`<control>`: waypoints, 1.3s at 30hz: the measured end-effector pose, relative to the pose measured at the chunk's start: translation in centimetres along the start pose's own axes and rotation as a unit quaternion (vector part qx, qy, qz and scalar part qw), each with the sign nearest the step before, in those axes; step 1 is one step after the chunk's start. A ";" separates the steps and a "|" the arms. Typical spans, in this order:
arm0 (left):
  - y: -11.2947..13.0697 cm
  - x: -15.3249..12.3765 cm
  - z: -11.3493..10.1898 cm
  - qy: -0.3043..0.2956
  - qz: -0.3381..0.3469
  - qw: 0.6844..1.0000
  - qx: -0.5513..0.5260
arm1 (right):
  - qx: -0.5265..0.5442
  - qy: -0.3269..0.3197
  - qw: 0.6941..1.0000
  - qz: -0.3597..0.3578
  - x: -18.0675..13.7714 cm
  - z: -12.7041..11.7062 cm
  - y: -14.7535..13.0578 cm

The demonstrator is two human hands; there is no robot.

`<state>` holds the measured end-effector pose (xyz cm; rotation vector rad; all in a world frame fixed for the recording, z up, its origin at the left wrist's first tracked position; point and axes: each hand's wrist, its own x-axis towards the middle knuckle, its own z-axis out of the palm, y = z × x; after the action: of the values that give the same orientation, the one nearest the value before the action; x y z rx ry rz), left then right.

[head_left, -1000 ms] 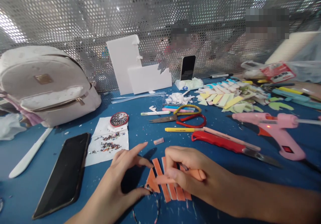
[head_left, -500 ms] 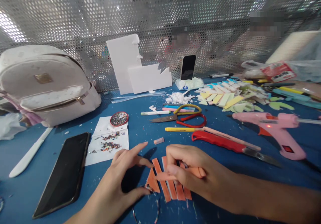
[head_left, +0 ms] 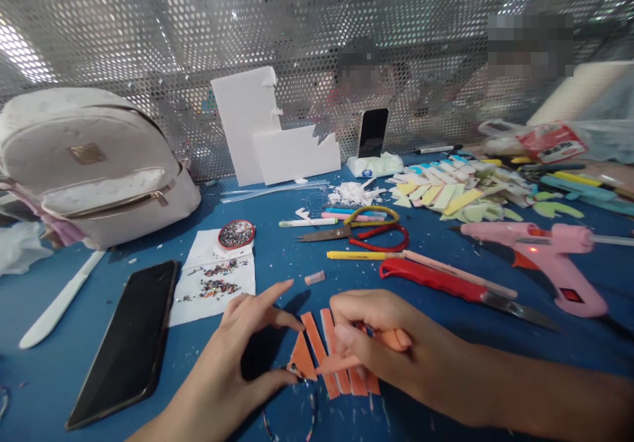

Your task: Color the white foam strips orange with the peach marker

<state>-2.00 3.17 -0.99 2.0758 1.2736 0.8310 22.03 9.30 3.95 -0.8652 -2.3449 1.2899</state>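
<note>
My right hand [head_left: 381, 339] grips an orange marker [head_left: 341, 363], its tip pointing left and down at the lower right corner of a small orange triangular piece [head_left: 303, 356]. My left hand [head_left: 247, 343] steadies that triangle, thumb at its lower left and a finger at its top, with the index finger stretched out above. Orange-coloured strips [head_left: 317, 344] lie side by side to the right, partly hidden under my right hand. Below my left thumb, a thin beaded loop [head_left: 316, 405] rests on the table. A small marker cap [head_left: 315, 277] lies beyond my hands.
Scissors [head_left: 327, 233], a red-handled knife [head_left: 436, 279] and a pink glue gun [head_left: 539, 237] lie ahead and right. Phone [head_left: 129, 343], beads on white paper [head_left: 198, 257] and backpack [head_left: 89, 158] stand left. Cut strips [head_left: 446, 191] pile up before the perforated metal screen [head_left: 307, 39].
The marker tip has moved slightly right and down, from the triangle's middle to its lower right corner. My left hand stays in place on the triangle.
</note>
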 end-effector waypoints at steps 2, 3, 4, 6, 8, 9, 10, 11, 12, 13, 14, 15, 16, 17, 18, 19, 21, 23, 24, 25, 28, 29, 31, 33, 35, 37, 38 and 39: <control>0.0 0.0 0.0 0.001 0.002 1.000 -0.001 | 0.007 -0.002 1.000 0.003 0.0 0.0 0.1; 0.0 0.1 0.0 0.002 0.003 1.000 0.000 | 0.018 -0.007 1.000 0.009 0.0 0.0 0.1; 0.0 0.1 0.0 0.005 0.006 1.000 0.000 | 0.034 -0.018 0.999 0.018 0.0 0.0 0.1; 0.0 0.1 0.0 0.005 0.009 1.000 0.002 | 0.059 -0.040 0.997 0.033 -0.1 0.1 0.2; -0.1 0.0 0.0 0.007 0.006 1.000 0.000 | 0.044 -0.026 0.998 0.031 0.0 0.1 0.1; -0.1 0.0 0.0 0.008 0.004 1.000 -0.001 | 0.032 -0.011 0.999 0.026 0.0 0.0 0.1; -0.1 0.0 0.0 0.008 0.001 1.000 -0.003 | 0.027 -0.003 0.999 0.023 0.0 0.0 0.1; -0.2 -0.1 0.0 0.007 -0.001 1.000 -0.005 | 0.034 -0.007 0.999 0.022 0.0 -0.1 0.1; -0.2 -0.1 0.0 0.006 -0.001 1.000 -0.007 | 0.042 -0.015 0.999 0.021 0.0 -0.2 0.1; -0.2 -0.1 0.0 0.003 0.000 1.000 -0.009 | 0.047 -0.016 0.999 0.019 0.1 -0.2 0.1; -0.2 -0.1 0.1 0.000 0.000 1.000 -0.009 | 0.042 -0.008 0.999 0.016 0.1 -0.2 0.0; -0.2 -0.1 0.1 0.002 0.001 1.000 -0.009 | 0.028 0.007 1.000 0.010 0.1 -0.2 0.0; -0.3 -0.1 0.1 0.004 0.003 1.000 -0.009 | 0.015 0.020 1.000 0.004 0.1 -0.2 0.0; -0.3 0.0 0.1 0.007 0.006 1.000 -0.008 | 0.014 0.021 1.000 0.004 0.1 -0.2 0.0; -0.3 0.0 0.1 0.008 0.005 1.000 -0.007 | 0.025 0.005 1.000 0.008 0.1 -0.1 -0.1; -0.3 0.0 0.1 0.007 0.005 1.000 -0.006 | 0.047 -0.020 0.999 0.016 0.0 0.0 -0.1; -0.3 0.0 0.1 0.005 0.003 1.000 -0.005 | 0.092 -0.060 0.993 0.031 -0.1 0.1 0.0; -0.3 0.1 0.1 0.003 0.004 1.000 -0.006 | 0.102 -0.060 0.992 0.042 -0.2 0.2 0.1; -0.3 0.1 0.1 0.005 0.007 1.000 -0.006 | 0.099 -0.056 0.992 0.045 -0.2 0.2 0.2; -0.3 0.0 0.1 0.005 0.009 1.000 -0.006 | 0.096 -0.059 0.993 0.045 -0.2 0.2 0.3; -0.4 -0.1 0.1 0.006 0.008 1.000 -0.005 | 0.081 -0.059 0.995 0.025 -0.2 0.1 0.5; -0.4 -0.1 0.1 0.005 0.007 1.000 -0.005 | 0.069 -0.049 0.996 0.013 -0.2 0.1 0.5; -0.4 -0.1 0.1 0.007 0.008 1.000 -0.004 | 0.040 -0.030 0.999 -0.002 -0.1 0.1 0.5; -0.4 -0.1 0.1 0.006 0.010 1.000 -0.003 | 0.012 -0.021 1.000 -0.014 -0.1 0.1 0.4; -0.3 0.0 0.1 0.007 0.011 1.000 0.000 | -0.007 -0.020 0.999 -0.028 0.0 0.1 0.3; -0.2 0.1 0.1 0.008 0.011 1.000 0.001 | -0.018 -0.019 0.999 -0.030 0.0 0.1 0.1; -0.2 0.1 0.1 0.009 0.011 1.000 0.001 | -0.017 -0.021 0.999 -0.028 0.0 0.1 0.1; -0.1 0.1 0.1 0.010 0.012 1.000 0.001 | -0.014 -0.024 0.999 -0.027 -0.1 0.1 0.0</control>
<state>-1.98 3.35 -1.10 2.0931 1.2636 0.8627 22.05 9.22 3.89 -0.7825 -2.4121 1.2713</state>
